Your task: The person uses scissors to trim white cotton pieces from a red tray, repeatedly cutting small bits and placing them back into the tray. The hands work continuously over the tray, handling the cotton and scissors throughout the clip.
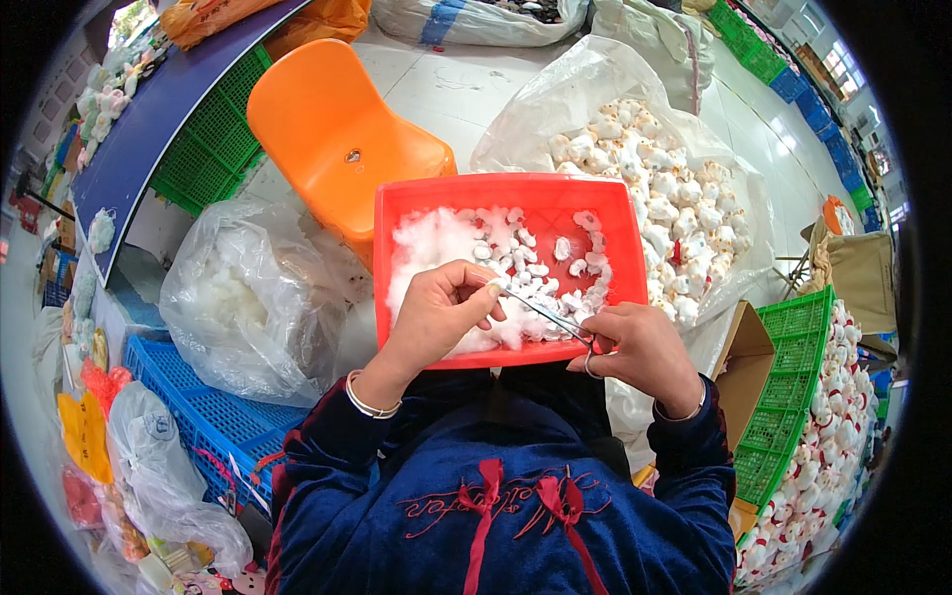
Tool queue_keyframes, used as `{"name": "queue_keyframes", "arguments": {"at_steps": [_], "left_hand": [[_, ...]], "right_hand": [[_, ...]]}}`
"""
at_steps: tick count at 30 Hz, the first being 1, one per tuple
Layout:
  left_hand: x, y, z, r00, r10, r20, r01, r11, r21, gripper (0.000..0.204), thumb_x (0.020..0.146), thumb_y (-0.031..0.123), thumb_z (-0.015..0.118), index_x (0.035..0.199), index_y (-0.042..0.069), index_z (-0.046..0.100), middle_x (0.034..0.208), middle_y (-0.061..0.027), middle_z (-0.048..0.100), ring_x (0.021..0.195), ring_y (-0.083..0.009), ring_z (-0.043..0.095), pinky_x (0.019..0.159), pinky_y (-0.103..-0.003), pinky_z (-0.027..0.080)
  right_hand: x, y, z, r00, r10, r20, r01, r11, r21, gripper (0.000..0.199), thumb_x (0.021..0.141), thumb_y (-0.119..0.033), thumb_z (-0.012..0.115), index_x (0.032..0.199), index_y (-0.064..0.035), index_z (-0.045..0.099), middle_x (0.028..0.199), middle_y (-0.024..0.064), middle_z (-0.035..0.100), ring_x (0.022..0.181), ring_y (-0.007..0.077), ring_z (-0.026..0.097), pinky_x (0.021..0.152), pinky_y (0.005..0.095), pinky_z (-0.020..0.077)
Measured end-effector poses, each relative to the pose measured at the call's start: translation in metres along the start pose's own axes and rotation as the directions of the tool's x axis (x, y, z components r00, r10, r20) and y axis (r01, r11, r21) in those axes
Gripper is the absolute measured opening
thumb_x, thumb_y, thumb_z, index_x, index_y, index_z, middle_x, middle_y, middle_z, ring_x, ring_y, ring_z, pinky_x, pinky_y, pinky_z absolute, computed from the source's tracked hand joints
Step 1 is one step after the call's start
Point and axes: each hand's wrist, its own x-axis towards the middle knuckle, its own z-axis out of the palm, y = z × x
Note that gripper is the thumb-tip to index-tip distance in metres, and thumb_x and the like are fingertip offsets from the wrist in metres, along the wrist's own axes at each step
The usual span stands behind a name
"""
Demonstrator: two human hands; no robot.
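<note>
Blue top [446,446] faces red tray rim [481,359]; hands [643,349] flank scissors [555,318]; bare base [547,220] shows.

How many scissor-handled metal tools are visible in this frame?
1: the metal tool held in the right hand, its tip by the left hand, above the red tray. Others could be hidden under the white fluff.

Left hand [436,315]: thumb, index tips close together. Right hand [645,352]: fingers curled. Forearms [684,436] angled inward.
</note>
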Motion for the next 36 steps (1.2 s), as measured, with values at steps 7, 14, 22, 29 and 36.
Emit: {"name": "queue_keyframes", "arguments": {"at_steps": [7, 14, 22, 29, 36], "left_hand": [[-0.001, 0.000, 0.002, 0.985, -0.056, 0.165, 0.051, 0.998, 0.035, 0.013, 0.100, 0.005, 0.065, 0.108, -0.004, 0.069, 0.093, -0.0083, 0.073, 0.080, -0.0106, 0.070, 0.071, -0.025, 0.057], [-0.002, 0.009, -0.009, 0.997, -0.047, 0.068, 0.040, 0.995, 0.094, 0.014, 0.101, 0.005, 0.066, 0.109, -0.005, 0.069, 0.099, -0.0066, 0.071, 0.086, -0.0107, 0.070, 0.077, -0.026, 0.058], [-0.004, 0.007, -0.004, 0.998, -0.006, 0.061, 0.002, 0.998, 0.065, 0.010, 0.099, 0.006, 0.067, 0.099, -0.004, 0.067, 0.091, -0.0044, 0.071, 0.082, -0.0079, 0.069, 0.074, -0.023, 0.056], [-0.004, 0.009, -0.004, 0.998, 0.020, 0.068, -0.027, 0.995, 0.099, 0.010, 0.099, 0.006, 0.066, 0.099, -0.004, 0.067, 0.091, -0.0044, 0.071, 0.083, -0.0073, 0.068, 0.075, -0.023, 0.056], [-0.005, 0.011, -0.005, 0.996, 0.012, 0.094, -0.026, 0.988, 0.150, 0.010, 0.100, 0.006, 0.066, 0.100, -0.004, 0.067, 0.089, -0.0036, 0.070, 0.082, -0.0070, 0.067, 0.075, -0.023, 0.055]], "right_hand": [[0.004, -0.001, -0.003, 0.998, -0.062, 0.026, 0.061, 0.998, 0.035, 0.036, 0.075, -0.036, 0.087, 0.086, -0.0052, 0.071, 0.075, 0.0120, 0.066, 0.074, 0.0334, 0.066, 0.064, 0.0436, 0.0508], [0.001, 0.007, -0.008, 0.996, -0.016, 0.091, 0.008, 0.996, 0.091, 0.036, 0.075, -0.037, 0.087, 0.084, -0.0061, 0.070, 0.075, 0.0135, 0.065, 0.074, 0.0342, 0.066, 0.063, 0.0442, 0.0496], [0.002, 0.005, -0.006, 0.992, -0.035, 0.124, 0.028, 0.998, 0.054, 0.038, 0.076, -0.039, 0.086, 0.084, -0.0053, 0.070, 0.073, 0.0136, 0.064, 0.073, 0.0358, 0.065, 0.063, 0.0453, 0.0493], [0.000, 0.004, -0.008, 0.993, -0.028, 0.114, 0.020, 0.997, 0.069, 0.038, 0.076, -0.039, 0.086, 0.086, -0.0055, 0.072, 0.074, 0.0148, 0.065, 0.073, 0.0362, 0.066, 0.063, 0.0452, 0.0490], [0.001, 0.004, -0.007, 0.991, -0.013, 0.133, 0.003, 0.997, 0.075, 0.037, 0.076, -0.039, 0.087, 0.086, -0.0062, 0.073, 0.072, 0.0147, 0.065, 0.071, 0.0358, 0.066, 0.061, 0.0447, 0.0488]]}}
